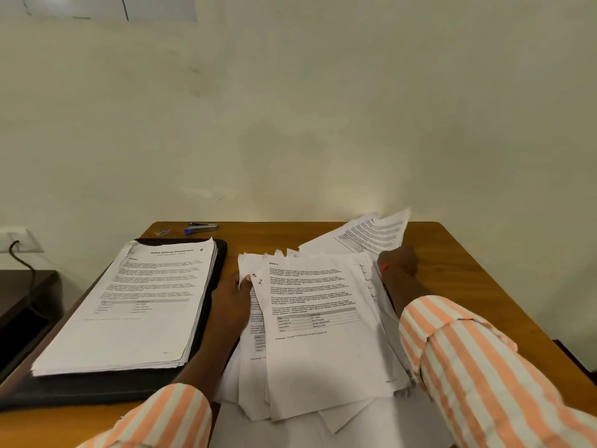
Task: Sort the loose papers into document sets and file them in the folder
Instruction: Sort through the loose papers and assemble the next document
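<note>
The left hand [233,297] lies at the left edge of the loose papers [326,331] in the middle of the table [478,286]. Its thumb and fingers pinch the upper left corner of the top sheets, with the thumb tip on the printed face and the fingers tucked under; the grip is narrow, closed on the paper. The right hand [395,261] reaches to the far right of the heap and grips a few sheets [374,236] that lift off the table and fan toward the wall. Its fingers are curled around their lower edge, and the paper hides the fingertips. Both arms wear orange-and-white striped sleeves [484,367].

The loose papers are a messy, overlapping spread, with a printed page and table on top. To their left the black folder [213,305] lies open and flat, with a neat stack [135,305] of printed pages on it. A stapler [201,227] lies near the far edge, well apart from both hands.
</note>
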